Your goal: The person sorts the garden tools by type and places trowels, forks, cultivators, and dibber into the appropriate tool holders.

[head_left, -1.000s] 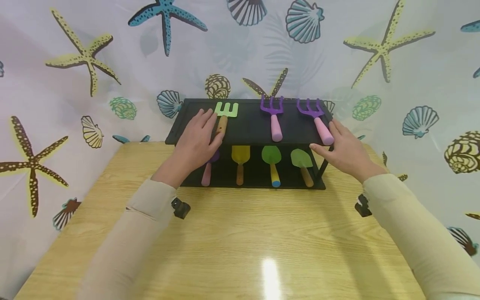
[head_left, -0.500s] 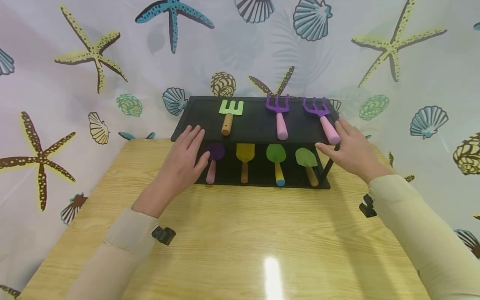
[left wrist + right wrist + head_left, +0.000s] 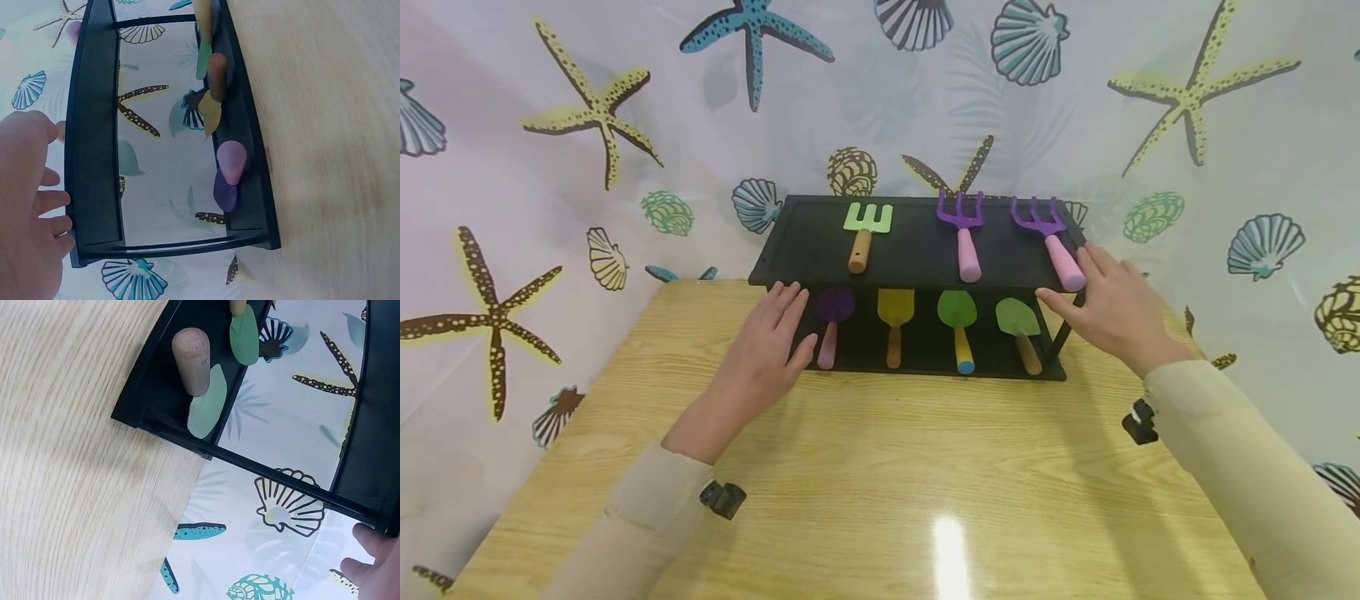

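A black two-tier rack (image 3: pixel 910 250) stands at the back of the table. On its top shelf lie a green-headed hand fork (image 3: pixel 861 242) with a wooden handle and two purple hand forks with pink handles, one in the middle (image 3: pixel 968 250) and one at the right (image 3: pixel 1062 258). My left hand (image 3: pixel 763 346) has its fingers extended, fingertips right at the upper shelf's left front edge. My right hand (image 3: pixel 1112 308) rests at the rack's right end, beside the right fork's handle, thumb toward the front edge; in the right wrist view its fingertips (image 3: pixel 369 540) meet the shelf's corner.
Trowels line the lower shelf: purple with a pink handle (image 3: pixel 829 342), yellow (image 3: pixel 896 308), green with a yellow handle (image 3: pixel 957 308), and pale green (image 3: pixel 1017 317). A wooden table (image 3: pixel 880 467) extends in front. Behind hangs a sea-patterned cloth (image 3: pixel 880 108).
My left hand has left the green fork's handle and drawn back, down and left to the shelf's front edge. The right hand stays at the right end; the view has shifted slightly.
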Motion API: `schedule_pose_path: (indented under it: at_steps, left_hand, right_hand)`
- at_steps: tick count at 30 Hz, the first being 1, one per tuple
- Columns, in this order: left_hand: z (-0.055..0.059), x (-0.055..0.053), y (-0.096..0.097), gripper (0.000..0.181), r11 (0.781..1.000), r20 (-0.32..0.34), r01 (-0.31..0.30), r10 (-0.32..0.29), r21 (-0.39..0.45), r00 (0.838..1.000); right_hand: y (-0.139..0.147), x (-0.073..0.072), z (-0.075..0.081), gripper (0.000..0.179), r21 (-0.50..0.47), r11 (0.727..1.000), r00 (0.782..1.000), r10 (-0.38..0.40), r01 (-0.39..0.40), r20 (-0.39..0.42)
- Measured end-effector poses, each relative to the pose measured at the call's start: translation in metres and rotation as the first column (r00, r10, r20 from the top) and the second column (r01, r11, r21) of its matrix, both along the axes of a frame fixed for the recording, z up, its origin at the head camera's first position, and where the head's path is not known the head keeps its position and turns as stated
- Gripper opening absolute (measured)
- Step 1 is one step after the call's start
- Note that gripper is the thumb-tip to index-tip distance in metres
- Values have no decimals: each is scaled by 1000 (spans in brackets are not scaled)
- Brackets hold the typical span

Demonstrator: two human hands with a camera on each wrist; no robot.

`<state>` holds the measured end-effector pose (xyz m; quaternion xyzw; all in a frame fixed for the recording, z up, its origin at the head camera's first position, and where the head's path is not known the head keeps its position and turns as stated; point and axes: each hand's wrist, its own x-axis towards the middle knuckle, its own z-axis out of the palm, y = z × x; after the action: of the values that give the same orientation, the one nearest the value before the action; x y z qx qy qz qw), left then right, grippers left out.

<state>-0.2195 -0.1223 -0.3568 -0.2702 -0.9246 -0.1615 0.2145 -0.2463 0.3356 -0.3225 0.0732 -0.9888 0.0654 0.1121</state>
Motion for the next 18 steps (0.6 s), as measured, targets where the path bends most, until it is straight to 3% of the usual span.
schedule_pose_path:
  at_steps: [4,9,18]
  left_hand:
    - [-6,4,-2,58,1000,-2,9,-9,4,1000]
    - [-13,10,-4,61,999,45,-26,29,-46,999]
    - [-25,24,-6,66,993,56,-46,52,-113,997]
  right_hand:
    - [1,6,-3,97,-37,999,1000,-3,3,-14]
    - [3,19,-7,86,-83,996,999,8,-11,-34]
    - [0,63,-27,83,-180,982,995,41,-57,-89]
